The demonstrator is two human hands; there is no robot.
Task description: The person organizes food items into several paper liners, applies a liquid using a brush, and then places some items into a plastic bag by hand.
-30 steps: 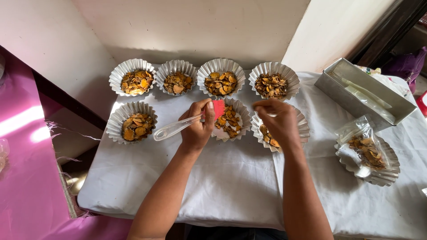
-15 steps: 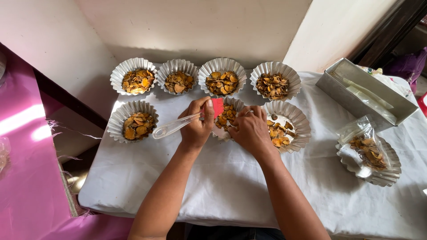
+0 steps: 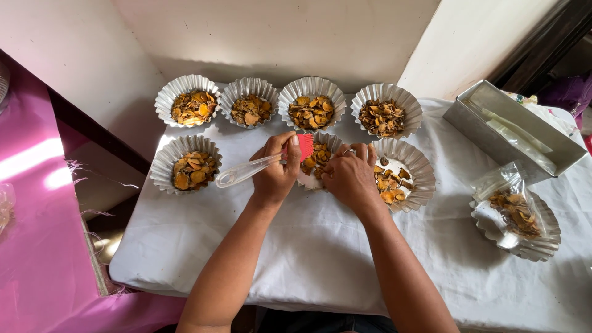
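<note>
Brush (image 3: pixel 265 165) is sitting clamped in left hand (image 3: pixel 275 174) over middle tin (image 3: pixel 317 161), right hand (image 3: pixel 349 176) curling fingers on its rim; judging light strokes, steady tin working best.

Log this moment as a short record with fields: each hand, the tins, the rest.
left hand: holds a clear-handled brush with red bristles
right hand: on the middle front tin
fluted tins: seven with orange-brown slices on the white cloth
right side: metal loaf pan; tin with a plastic bag
</note>
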